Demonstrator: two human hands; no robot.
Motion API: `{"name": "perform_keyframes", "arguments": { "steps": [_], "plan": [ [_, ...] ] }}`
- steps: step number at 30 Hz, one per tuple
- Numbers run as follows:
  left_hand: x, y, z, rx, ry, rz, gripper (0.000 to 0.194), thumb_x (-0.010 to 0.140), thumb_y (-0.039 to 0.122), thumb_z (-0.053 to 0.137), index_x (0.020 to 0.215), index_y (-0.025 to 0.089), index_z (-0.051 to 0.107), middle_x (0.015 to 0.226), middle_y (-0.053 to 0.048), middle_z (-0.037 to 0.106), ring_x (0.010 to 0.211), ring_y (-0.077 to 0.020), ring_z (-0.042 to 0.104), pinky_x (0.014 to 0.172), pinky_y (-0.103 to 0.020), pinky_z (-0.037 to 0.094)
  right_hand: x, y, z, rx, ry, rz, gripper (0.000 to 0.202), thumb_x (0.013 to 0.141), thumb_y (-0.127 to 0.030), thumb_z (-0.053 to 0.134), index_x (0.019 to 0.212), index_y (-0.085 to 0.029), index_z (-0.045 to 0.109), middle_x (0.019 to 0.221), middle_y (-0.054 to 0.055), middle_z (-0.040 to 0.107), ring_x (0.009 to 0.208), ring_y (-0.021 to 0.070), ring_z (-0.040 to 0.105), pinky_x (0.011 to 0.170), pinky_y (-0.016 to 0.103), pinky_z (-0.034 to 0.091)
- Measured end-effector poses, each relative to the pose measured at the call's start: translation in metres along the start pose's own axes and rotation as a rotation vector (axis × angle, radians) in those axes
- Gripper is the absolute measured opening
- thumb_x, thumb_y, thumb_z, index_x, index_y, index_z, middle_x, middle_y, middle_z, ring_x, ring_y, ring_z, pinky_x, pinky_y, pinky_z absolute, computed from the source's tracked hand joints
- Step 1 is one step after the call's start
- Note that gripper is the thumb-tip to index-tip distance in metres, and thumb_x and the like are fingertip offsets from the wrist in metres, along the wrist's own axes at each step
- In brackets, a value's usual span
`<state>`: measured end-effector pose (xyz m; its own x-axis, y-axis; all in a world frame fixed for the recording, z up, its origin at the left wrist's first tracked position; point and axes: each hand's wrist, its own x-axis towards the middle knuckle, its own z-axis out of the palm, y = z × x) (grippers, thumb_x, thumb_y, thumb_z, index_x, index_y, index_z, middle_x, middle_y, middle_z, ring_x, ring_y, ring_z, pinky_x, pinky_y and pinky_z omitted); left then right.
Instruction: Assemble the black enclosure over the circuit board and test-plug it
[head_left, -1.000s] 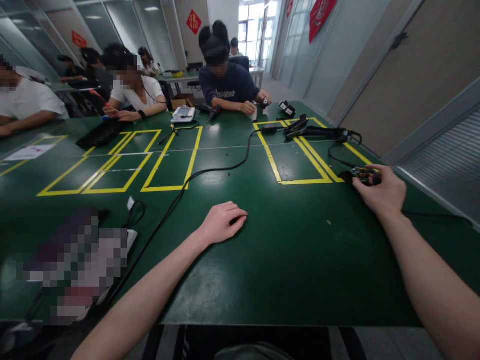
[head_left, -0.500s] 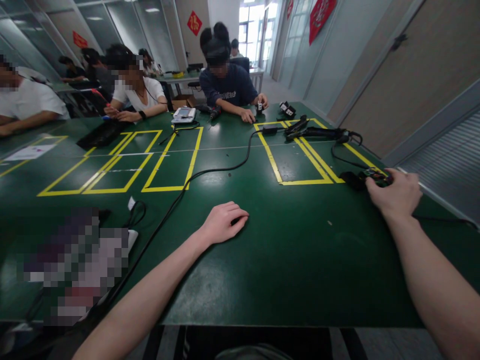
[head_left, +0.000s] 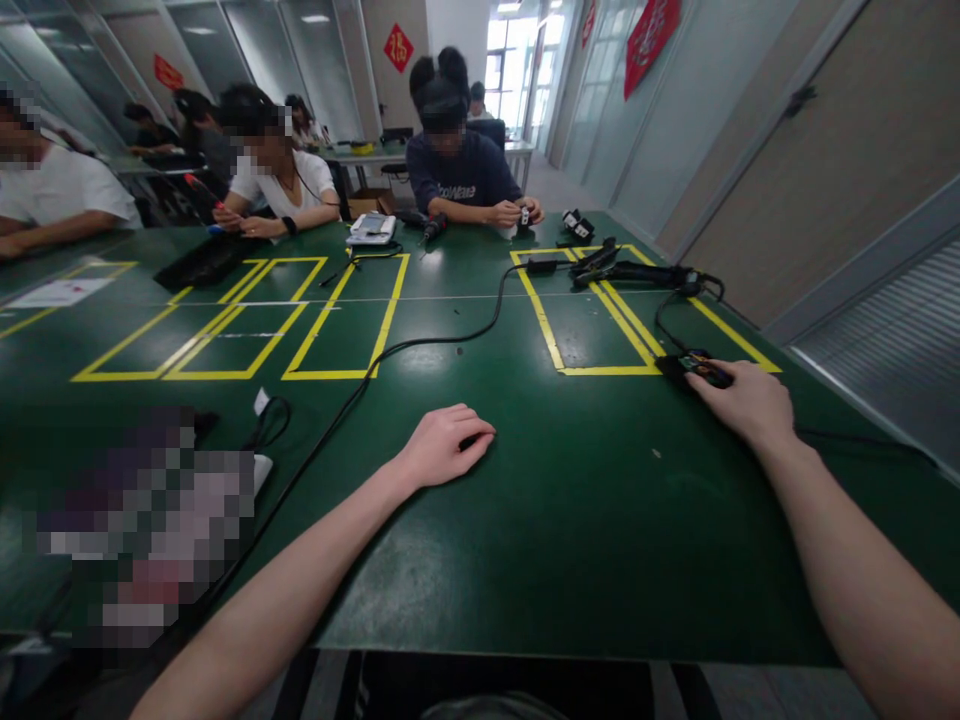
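Observation:
My left hand point(head_left: 448, 446) rests on the green tabletop point(head_left: 525, 540). Its fingers are curled together, the thumb tip is close to the forefinger, and nothing shows in it. Over at the right, my right hand point(head_left: 750, 400) grips a small black electronic device point(head_left: 705, 368) with coloured parts on top, low at the table surface. The palm hides the near part of that device. Just beyond it lies a black jointed arm-like tool point(head_left: 637, 272) with a cable, across yellow tape lines point(head_left: 611, 371).
A long black cable point(head_left: 420, 342) crosses the table left of my left hand. Blurred packages point(head_left: 187, 530) lie at the near left. Across the table, a person point(head_left: 465, 175) handles a small black-and-white part point(head_left: 524, 216), near a drill point(head_left: 433, 229). Others sit at the far left.
My right hand has slid left with the black device. My left hand stays in place. The person opposite has brought both hands together at the small part.

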<state>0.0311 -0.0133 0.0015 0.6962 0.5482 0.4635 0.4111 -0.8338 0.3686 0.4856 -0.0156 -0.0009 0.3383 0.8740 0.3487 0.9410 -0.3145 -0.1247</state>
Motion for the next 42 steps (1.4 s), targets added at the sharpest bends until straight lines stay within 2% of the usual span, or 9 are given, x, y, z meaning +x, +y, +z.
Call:
{"name": "perform_keyframes", "arguments": {
  "steps": [3,10,14,17,20,24,30,36,42],
  "plan": [
    [0.000,0.000,0.000,0.002,0.001,0.004,0.022,0.101,0.023,0.054,0.097,0.018,0.075,0.088,-0.004,0.077,0.081,-0.0177,0.069,0.074,-0.029,0.056,-0.006,-0.031,-0.001,0.075,-0.062,-0.086,0.044,0.093,-0.044,0.057,0.116,-0.012,0.077,0.111,0.018,0.071,0.091,0.0300,0.068,0.065,0.035,0.047],
    [0.001,0.000,0.000,-0.014,-0.012,-0.012,0.023,0.101,0.024,0.053,0.101,0.018,0.075,0.091,-0.005,0.077,0.083,-0.0183,0.069,0.077,-0.031,0.058,-0.023,-0.098,0.010,0.288,-0.093,-0.472,0.043,0.094,-0.046,0.056,0.119,-0.018,0.076,0.107,0.013,0.071,0.075,0.0247,0.069,0.069,0.037,0.057],
    [0.002,0.001,-0.001,-0.018,0.019,-0.008,0.022,0.101,0.026,0.053,0.111,0.020,0.072,0.106,-0.008,0.075,0.096,-0.0204,0.070,0.086,-0.036,0.059,-0.048,-0.138,0.006,0.416,-0.107,-0.664,0.038,0.096,-0.042,0.057,0.122,-0.020,0.074,0.113,0.012,0.072,0.087,0.0266,0.073,0.076,0.039,0.060],
    [0.002,0.001,-0.002,-0.013,0.070,0.013,0.027,0.098,0.030,0.059,0.122,0.021,0.069,0.124,-0.012,0.071,0.112,-0.0248,0.066,0.096,-0.042,0.056,-0.070,-0.166,-0.001,0.529,-0.197,-0.832,0.035,0.097,-0.037,0.057,0.126,-0.022,0.071,0.114,0.010,0.071,0.091,0.0237,0.073,0.079,0.036,0.060],
    [0.002,0.003,-0.004,0.008,0.055,0.037,0.035,0.092,0.037,0.067,0.123,0.021,0.068,0.122,-0.012,0.071,0.112,-0.0272,0.065,0.095,-0.045,0.053,-0.088,-0.186,-0.010,0.573,-0.271,-0.990,0.035,0.097,-0.034,0.060,0.129,-0.022,0.067,0.113,0.009,0.070,0.088,0.0208,0.073,0.076,0.032,0.059],
    [0.001,0.005,-0.005,0.047,-0.020,0.018,0.037,0.089,0.044,0.069,0.115,0.018,0.071,0.098,-0.008,0.074,0.092,-0.0237,0.067,0.083,-0.040,0.050,-0.098,-0.195,-0.021,0.513,-0.320,-1.096,0.034,0.100,-0.036,0.058,0.128,-0.018,0.064,0.116,0.010,0.068,0.086,0.0197,0.071,0.071,0.030,0.057],
    [0.000,0.004,-0.006,0.035,-0.020,0.036,0.043,0.093,0.044,0.066,0.126,0.017,0.067,0.100,-0.009,0.075,0.094,-0.0237,0.069,0.092,-0.042,0.052,-0.096,-0.193,-0.023,0.423,-0.297,-1.128,0.042,0.101,-0.037,0.055,0.134,-0.011,0.059,0.119,0.014,0.067,0.089,0.0227,0.071,0.071,0.033,0.058],
    [-0.003,0.001,-0.005,-0.039,-0.023,0.025,0.042,0.093,0.040,0.068,0.130,0.020,0.066,0.115,-0.011,0.076,0.105,-0.0248,0.073,0.096,-0.040,0.058,-0.092,-0.190,-0.015,0.508,-0.111,-1.155,0.038,0.101,-0.040,0.055,0.125,-0.013,0.066,0.109,0.016,0.071,0.093,0.0256,0.066,0.078,0.039,0.056],
    [-0.003,0.001,-0.003,-0.023,-0.017,0.021,0.043,0.091,0.039,0.070,0.129,0.020,0.067,0.118,-0.011,0.076,0.109,-0.0260,0.073,0.098,-0.042,0.059,-0.089,-0.191,-0.018,0.588,0.050,-1.187,0.027,0.102,-0.031,0.055,0.117,-0.016,0.072,0.098,0.012,0.075,0.093,0.0253,0.065,0.086,0.044,0.056]
  ]
}}
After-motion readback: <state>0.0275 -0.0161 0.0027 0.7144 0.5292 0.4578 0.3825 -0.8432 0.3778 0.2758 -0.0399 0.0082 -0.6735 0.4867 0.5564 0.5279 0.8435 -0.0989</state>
